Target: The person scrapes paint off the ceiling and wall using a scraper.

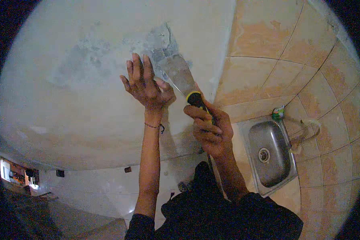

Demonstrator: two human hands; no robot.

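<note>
My right hand is wrapped round the black and yellow handle of a putty knife. Its wide metal blade points up and to the left, its edge at a rough grey patch with cracked, flaking material on the pale surface. Just left of the blade, my left hand is raised with fingers spread, holding nothing. Whether its palm touches the surface, I cannot tell. A thin cord bracelet circles the left wrist. Another blotchy grey area spreads farther left.
Right of my right forearm is a steel sink with a round drain. A small green packet lies at its far corner, near a faucet. Tiled walls with orange-brown patches rise on the right. White wall tiles show lower left.
</note>
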